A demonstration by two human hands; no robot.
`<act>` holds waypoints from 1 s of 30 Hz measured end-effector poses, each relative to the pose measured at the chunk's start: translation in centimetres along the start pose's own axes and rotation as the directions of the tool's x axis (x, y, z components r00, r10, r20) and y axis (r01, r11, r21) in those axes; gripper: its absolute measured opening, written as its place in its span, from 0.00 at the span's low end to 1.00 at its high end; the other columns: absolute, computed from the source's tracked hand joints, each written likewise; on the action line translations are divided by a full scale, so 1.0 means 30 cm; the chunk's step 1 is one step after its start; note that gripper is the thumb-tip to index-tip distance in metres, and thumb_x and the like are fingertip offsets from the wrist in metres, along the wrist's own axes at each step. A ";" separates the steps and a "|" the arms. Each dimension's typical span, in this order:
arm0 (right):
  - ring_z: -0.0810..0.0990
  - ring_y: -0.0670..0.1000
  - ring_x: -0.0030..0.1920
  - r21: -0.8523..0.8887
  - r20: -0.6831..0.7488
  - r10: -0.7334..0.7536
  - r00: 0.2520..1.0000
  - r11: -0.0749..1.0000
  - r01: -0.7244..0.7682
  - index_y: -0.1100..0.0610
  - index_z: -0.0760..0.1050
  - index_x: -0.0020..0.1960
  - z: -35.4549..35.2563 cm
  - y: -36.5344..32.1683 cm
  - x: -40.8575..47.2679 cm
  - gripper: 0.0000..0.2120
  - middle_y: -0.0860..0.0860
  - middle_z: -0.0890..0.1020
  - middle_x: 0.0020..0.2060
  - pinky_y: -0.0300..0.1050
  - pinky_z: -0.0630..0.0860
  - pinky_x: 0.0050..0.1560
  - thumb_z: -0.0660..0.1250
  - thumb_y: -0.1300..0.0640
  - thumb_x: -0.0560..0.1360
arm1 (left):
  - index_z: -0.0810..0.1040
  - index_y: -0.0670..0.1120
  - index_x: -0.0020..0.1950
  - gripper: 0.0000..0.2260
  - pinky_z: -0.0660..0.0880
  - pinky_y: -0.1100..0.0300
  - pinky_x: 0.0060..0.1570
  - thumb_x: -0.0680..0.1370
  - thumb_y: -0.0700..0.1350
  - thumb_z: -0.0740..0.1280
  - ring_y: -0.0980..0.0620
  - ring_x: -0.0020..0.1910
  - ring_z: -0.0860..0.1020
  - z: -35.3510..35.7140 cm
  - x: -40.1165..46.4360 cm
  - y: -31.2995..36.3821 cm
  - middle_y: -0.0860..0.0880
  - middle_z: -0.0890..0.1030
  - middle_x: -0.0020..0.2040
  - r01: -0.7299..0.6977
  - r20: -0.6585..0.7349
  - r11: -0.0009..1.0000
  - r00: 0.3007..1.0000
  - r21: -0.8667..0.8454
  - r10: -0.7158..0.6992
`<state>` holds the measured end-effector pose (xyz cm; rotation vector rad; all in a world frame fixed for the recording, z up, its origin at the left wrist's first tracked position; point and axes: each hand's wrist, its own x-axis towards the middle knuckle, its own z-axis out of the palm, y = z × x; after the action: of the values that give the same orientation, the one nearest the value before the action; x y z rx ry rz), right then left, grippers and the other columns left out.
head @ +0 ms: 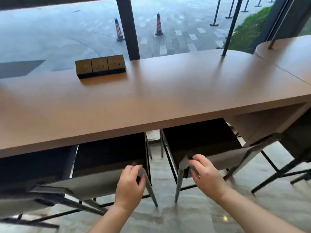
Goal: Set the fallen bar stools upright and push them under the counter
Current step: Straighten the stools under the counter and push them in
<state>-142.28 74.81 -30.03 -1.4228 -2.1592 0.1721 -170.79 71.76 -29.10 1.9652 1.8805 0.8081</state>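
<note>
Two bar stools stand upright, partly tucked under the long brown counter (151,91). The left stool (107,158) has a dark seat and grey metal legs; my left hand (130,185) curls around its near right corner, at the top of a leg. The right stool (202,145) looks the same; my right hand (207,175) grips its near left corner. The far halves of both seats are hidden beneath the counter's edge.
More stools sit under the counter at the far left (33,190) and far right (296,145). A brass socket block (100,65) rests on the counter, and a thin metal post (227,39) rises from it. Beyond is a window with traffic cones outside. The floor is grey stone.
</note>
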 end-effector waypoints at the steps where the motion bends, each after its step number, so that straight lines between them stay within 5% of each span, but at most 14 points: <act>1: 0.81 0.56 0.46 -0.035 0.020 -0.046 0.999 0.998 0.047 0.64 0.79 0.51 0.009 0.010 0.008 0.13 0.57 0.79 0.48 0.46 0.81 0.52 0.74 0.71 0.68 | 0.80 0.40 0.62 0.17 0.75 0.62 0.47 0.74 0.38 0.75 0.54 0.45 0.76 0.000 0.005 -0.003 0.53 0.77 0.48 0.005 -0.003 0.999 1.000 0.040 -0.004; 9: 0.76 0.55 0.38 -0.138 0.152 -0.142 0.978 0.977 0.163 0.67 0.77 0.57 0.022 0.085 0.082 0.25 0.57 0.77 0.45 0.47 0.80 0.37 0.70 0.78 0.62 | 0.83 0.38 0.54 0.19 0.76 0.57 0.25 0.65 0.35 0.80 0.46 0.32 0.81 -0.007 0.057 -0.025 0.45 0.81 0.40 -0.091 -0.069 0.956 0.991 0.279 0.115; 13: 0.76 0.56 0.36 -0.130 0.158 -0.140 0.977 0.978 0.161 0.67 0.76 0.56 0.028 0.093 0.095 0.28 0.58 0.77 0.44 0.49 0.79 0.30 0.68 0.80 0.57 | 0.84 0.38 0.52 0.09 0.75 0.56 0.21 0.74 0.40 0.71 0.46 0.29 0.78 0.009 0.083 -0.059 0.44 0.80 0.38 -0.174 -0.081 0.914 0.973 0.365 0.218; 16: 0.76 0.57 0.34 -0.128 0.138 -0.119 0.983 0.982 0.137 0.67 0.77 0.53 0.035 0.085 0.103 0.27 0.58 0.78 0.42 0.48 0.77 0.27 0.68 0.81 0.56 | 0.83 0.38 0.53 0.16 0.75 0.56 0.21 0.78 0.46 0.60 0.46 0.30 0.78 0.025 0.082 -0.083 0.45 0.79 0.38 -0.206 -0.080 0.913 0.966 0.352 0.248; 26: 0.78 0.57 0.36 -0.148 0.052 -0.135 0.989 0.979 0.142 0.66 0.79 0.53 0.075 0.044 0.174 0.25 0.57 0.79 0.42 0.44 0.75 0.25 0.71 0.80 0.58 | 0.84 0.39 0.52 0.13 0.73 0.58 0.22 0.77 0.44 0.63 0.48 0.30 0.77 0.034 0.095 -0.102 0.47 0.78 0.36 -0.242 -0.128 0.887 0.941 0.393 0.313; 30: 0.78 0.57 0.37 -0.199 0.057 -0.146 0.988 0.968 0.154 0.65 0.78 0.56 0.120 -0.004 0.196 0.26 0.57 0.80 0.44 0.45 0.76 0.30 0.73 0.76 0.59 | 0.84 0.42 0.56 0.14 0.75 0.52 0.39 0.72 0.36 0.66 0.45 0.46 0.77 0.048 0.090 -0.108 0.45 0.82 0.47 -0.299 -0.124 0.832 0.910 0.468 0.396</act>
<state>-145.92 80.59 -30.86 -1.3662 -2.3642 -0.0783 -172.63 74.96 -31.59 2.6621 1.9863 0.7629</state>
